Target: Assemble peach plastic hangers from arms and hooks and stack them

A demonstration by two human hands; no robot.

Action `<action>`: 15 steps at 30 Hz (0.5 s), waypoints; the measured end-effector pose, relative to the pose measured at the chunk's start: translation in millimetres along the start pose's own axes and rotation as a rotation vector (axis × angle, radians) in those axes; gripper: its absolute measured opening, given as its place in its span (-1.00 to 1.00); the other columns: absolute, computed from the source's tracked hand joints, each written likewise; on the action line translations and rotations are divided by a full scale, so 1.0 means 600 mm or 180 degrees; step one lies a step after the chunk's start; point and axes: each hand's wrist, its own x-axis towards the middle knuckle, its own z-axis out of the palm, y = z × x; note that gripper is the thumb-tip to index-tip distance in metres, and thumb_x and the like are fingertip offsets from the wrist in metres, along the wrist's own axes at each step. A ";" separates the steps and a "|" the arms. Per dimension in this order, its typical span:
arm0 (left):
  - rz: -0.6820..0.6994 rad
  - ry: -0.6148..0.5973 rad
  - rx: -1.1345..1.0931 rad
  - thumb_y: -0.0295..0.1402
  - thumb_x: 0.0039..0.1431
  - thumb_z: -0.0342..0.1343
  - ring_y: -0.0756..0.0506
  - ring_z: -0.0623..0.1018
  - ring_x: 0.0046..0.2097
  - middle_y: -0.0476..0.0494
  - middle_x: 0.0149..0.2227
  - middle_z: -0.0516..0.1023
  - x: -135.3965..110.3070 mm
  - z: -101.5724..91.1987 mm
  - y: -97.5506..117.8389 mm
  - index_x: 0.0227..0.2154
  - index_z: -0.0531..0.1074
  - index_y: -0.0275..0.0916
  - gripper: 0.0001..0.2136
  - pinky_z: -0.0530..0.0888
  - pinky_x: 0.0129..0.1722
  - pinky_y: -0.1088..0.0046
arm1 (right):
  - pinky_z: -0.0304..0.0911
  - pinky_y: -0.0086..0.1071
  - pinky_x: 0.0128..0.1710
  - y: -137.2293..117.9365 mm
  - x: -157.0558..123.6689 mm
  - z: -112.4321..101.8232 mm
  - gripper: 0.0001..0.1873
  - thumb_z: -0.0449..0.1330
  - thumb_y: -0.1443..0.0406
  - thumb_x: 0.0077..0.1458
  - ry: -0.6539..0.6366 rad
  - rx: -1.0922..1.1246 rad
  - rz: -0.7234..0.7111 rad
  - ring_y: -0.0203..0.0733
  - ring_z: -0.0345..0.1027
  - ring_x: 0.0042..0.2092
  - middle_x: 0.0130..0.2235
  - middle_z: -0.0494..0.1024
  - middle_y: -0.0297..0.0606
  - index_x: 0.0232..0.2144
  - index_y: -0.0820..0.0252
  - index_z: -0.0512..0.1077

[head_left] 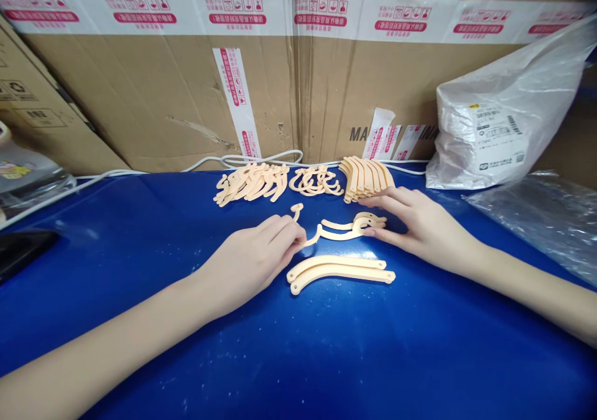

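Note:
My left hand is closed in a pinch on a small curved cream piece, whose ends stick out on both sides of the fingertips. Two hooked cream pieces lie side by side just to the right. My right hand has its fingers spread over them; the thumb touches or nearly touches the nearer one's hooked end. Its index finger reaches to the foot of a neat stack of long curved strips. Closer to me lie two long bent strips with holes at their ends.
Behind are a pile of hooked pieces and a pile of small curved ones. A white cable runs along cardboard boxes. A white plastic bag and clear film are right; a dark object is left.

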 end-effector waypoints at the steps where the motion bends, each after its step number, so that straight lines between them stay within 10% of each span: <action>1: -0.0011 0.0005 -0.0026 -0.42 0.38 -0.20 -0.02 0.47 -0.29 -0.11 -0.30 0.48 0.000 0.000 0.000 -0.26 0.34 -0.30 -0.79 0.43 -0.38 0.52 | 0.29 -0.12 -0.09 -0.001 0.001 0.006 -0.62 0.09 0.05 0.22 -0.0003 0.0137 0.0077 0.00 0.38 -0.06 -0.08 0.49 -0.11 -0.04 0.12 0.41; 15: 0.0314 0.0048 -0.0137 -0.50 0.37 -0.18 -0.06 0.46 -0.22 -0.14 -0.24 0.48 -0.015 0.002 -0.006 -0.19 0.33 -0.31 -0.83 0.44 -0.33 0.49 | 0.27 -0.14 -0.10 -0.020 0.004 0.007 -0.61 0.06 0.12 0.25 0.0243 0.0133 0.0067 -0.01 0.38 -0.05 -0.04 0.46 -0.09 0.05 0.13 0.36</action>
